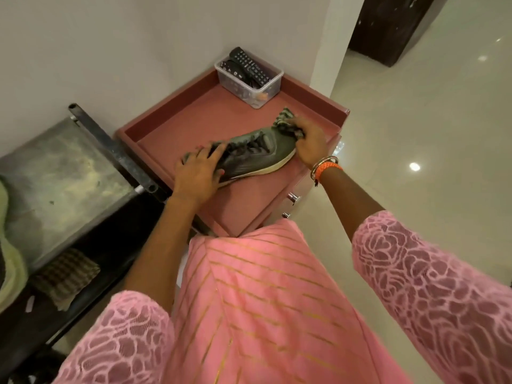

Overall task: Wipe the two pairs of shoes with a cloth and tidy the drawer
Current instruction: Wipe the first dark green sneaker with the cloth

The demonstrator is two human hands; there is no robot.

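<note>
Left hand (198,173) grips grey shoe (249,153) on pink worktop (199,117); right hand (310,142) presses bunched cloth (285,123) against its end.

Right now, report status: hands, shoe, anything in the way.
Left hand grips shoe at one end. Right hand presses striped cloth on the other end. Shoe rests on pink cabinet top. Clear box of remotes sits in back corner, apart.

Shoe (249,153) on cabinet top (194,117), box (249,79) behind.
</note>
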